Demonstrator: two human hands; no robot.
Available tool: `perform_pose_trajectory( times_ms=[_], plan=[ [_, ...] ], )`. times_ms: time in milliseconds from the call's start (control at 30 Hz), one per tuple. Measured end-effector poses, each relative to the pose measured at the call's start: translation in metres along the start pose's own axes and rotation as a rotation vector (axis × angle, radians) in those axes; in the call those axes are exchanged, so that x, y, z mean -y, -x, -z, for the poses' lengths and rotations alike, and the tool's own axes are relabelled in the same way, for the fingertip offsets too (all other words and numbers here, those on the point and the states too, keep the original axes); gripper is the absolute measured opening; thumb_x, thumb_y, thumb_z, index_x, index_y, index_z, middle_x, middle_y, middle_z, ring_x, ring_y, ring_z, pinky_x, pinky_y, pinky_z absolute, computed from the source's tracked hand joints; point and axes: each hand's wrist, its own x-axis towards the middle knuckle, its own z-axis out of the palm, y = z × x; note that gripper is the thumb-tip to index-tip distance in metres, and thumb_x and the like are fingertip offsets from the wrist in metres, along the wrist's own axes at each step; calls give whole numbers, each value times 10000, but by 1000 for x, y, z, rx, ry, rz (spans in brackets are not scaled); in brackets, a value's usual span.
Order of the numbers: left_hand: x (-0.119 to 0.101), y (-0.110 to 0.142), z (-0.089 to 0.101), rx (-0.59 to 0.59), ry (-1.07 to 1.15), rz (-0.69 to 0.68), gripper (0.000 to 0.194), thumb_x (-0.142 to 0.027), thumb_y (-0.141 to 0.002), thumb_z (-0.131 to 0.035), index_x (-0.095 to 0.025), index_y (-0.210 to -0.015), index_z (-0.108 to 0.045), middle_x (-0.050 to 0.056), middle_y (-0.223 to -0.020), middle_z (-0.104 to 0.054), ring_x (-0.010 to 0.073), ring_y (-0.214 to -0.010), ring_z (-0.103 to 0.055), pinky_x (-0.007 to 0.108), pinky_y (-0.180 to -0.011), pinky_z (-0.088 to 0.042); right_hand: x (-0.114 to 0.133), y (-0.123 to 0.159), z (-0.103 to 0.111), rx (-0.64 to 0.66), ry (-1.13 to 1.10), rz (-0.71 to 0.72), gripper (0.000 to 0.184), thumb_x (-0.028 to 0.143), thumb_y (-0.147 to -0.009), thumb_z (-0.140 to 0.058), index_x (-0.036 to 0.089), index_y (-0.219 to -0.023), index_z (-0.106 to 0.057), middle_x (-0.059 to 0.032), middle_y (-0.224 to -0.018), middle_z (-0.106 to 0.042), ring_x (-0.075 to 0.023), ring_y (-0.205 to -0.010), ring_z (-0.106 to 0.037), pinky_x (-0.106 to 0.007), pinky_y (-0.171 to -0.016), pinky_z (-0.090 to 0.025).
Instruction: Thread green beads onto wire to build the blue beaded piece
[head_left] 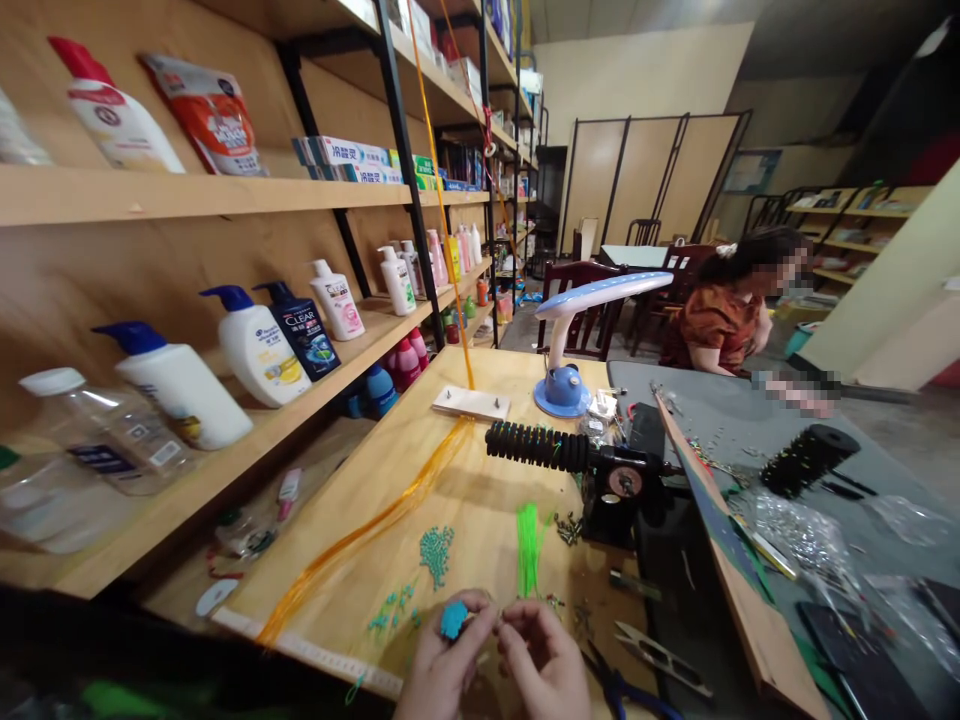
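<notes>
My left hand (448,662) and my right hand (546,662) meet at the front of the wooden table, fingertips pinched together close to each other. Whatever lies between the fingertips is too small to make out. A bright turquoise piece (454,620) sits at my left hand's fingers; its kind is unclear. Beyond the hands lie a heap of teal beads (436,556) and a bundle of bright green strands (529,548). Several green-threaded beads (394,608) are scattered left of my left hand. Blue-handled pliers (619,685) and metal thread snips (664,660) rest to the right.
Orange cords (375,515) run from a white clamp plate (471,403) across the table. Behind stands a blue lamp (562,390), beside a black ribbed roller (538,447) on a machine. Shelves with bottles (262,350) line the left. A person (724,305) sits at right.
</notes>
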Motion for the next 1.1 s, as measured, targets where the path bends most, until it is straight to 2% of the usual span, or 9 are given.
perform_pose_trajectory(
  times_ms=[167, 333, 567, 733, 833, 900, 1000, 1067, 1100],
  plan=[
    [2, 1, -1, 9, -122, -147, 397, -517, -598, -884, -170, -641, -695, -18, -589, -589, 143, -564, -518, 226, -529, -423, 1, 0, -4, -4, 7, 35, 454, 639, -787, -706, 187, -780, -667, -9, -690, -613, -156, -623, -536, -233, -546, -427],
    [7, 0, 0, 4, -134, -188, 387, -521, -623, -864, -173, -669, -700, -8, -636, -630, 171, -632, -573, 249, -609, -468, 1, 0, -7, -12, 42, 47, 488, 661, -788, -691, 177, -737, -656, -1, -652, -594, -141, -580, -498, -240, -540, -394],
    [10, -1, 3, 1, -169, -170, 406, -552, -632, -840, -179, -674, -685, -25, -604, -602, 150, -569, -539, 239, -534, -427, 2, 0, -6, -21, 54, 48, 502, 671, -794, -680, 177, -714, -647, 1, -637, -586, -138, -567, -489, -238, -531, -378],
    [8, -1, 2, 1, -170, -135, 420, -559, -640, -834, -176, -679, -665, -61, -553, -512, 103, -492, -421, 214, -467, -340, 0, 1, -5, -21, 99, 66, 509, 684, -808, -657, 184, -713, -632, 2, -634, -595, -140, -566, -515, -230, -534, -403],
    [4, 0, 4, 11, -158, -119, 428, -562, -654, -829, -180, -706, -645, -76, -569, -473, 85, -495, -361, 198, -463, -294, 3, 1, 3, 11, 183, 103, 426, 596, -874, -630, 195, -730, -626, -1, -645, -613, -143, -562, -553, -221, -529, -440],
    [-1, 1, 8, 25, -180, -109, 424, -564, -677, -814, -184, -706, -629, -89, -552, -433, 82, -490, -336, 194, -464, -277, 10, 1, 12, 72, 306, 182, 301, 457, -935, -596, 203, -778, -637, -11, -681, -647, -149, -579, -606, -210, -534, -476],
    [-14, 5, 21, 68, -316, -122, 373, -535, -730, -779, -186, -709, -649, -69, -547, -502, 108, -501, -435, 211, -501, -356, 24, 1, 27, 181, 571, 467, 90, 218, -940, -564, 216, -907, -648, -35, -806, -714, -172, -706, -686, -218, -642, -539],
    [-21, 9, 33, 133, -451, -204, 306, -476, -778, -746, -188, -714, -669, 22, -728, -699, 188, -715, -627, 260, -701, -479, 33, 2, 36, 241, 743, 707, 176, 118, -896, -550, 212, -1012, -644, -55, -878, -740, -199, -777, -693, -261, -724, -563],
    [-24, 11, 39, 163, -536, -234, 276, -451, -808, -717, -192, -724, -673, 53, -791, -741, 222, -797, -665, 284, -769, -494, 36, 3, 38, 270, 820, 796, 237, 85, -877, -536, 204, -1052, -642, -68, -906, -747, -214, -804, -689, -286, -752, -570]
  ],
)
